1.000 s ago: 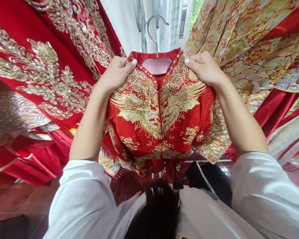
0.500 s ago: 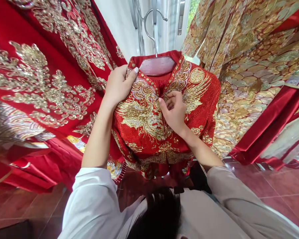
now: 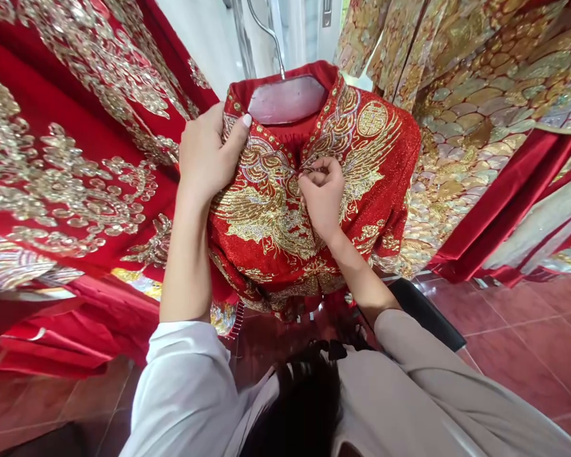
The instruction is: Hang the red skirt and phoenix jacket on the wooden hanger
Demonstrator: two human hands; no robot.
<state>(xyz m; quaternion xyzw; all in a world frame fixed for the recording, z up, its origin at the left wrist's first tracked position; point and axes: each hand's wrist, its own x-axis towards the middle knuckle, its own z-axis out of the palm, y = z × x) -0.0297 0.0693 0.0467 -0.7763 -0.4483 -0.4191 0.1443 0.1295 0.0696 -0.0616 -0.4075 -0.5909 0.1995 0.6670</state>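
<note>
A red jacket (image 3: 266, 266) with gold and silver embroidery hangs in front of me on a hanger (image 3: 271, 32) with a metal hook. My left hand (image 3: 207, 152) grips its shoulder beside the collar, the thumb lying on the front and the fingers hidden behind the cloth. At the top of the front opening, my right hand (image 3: 324, 190) pinches the edge just under the stand-up collar. Its thumb and index finger are pressed together there; whether a fastener lies between them is hidden.
Red garments with silver beadwork (image 3: 85, 184) hang close on the left. On the right hangs a gold scale-patterned garment (image 3: 471, 152), with red velvet bands (image 3: 499, 209) beside it. A dark flat object (image 3: 426, 314) rests low at right above the red tiled floor (image 3: 518, 343).
The view has shifted, so the jacket and hanger appear higher and slightly left. My left hand keeps its hold on the shoulder, and my right fingers have curled closer at the collar opening.
</note>
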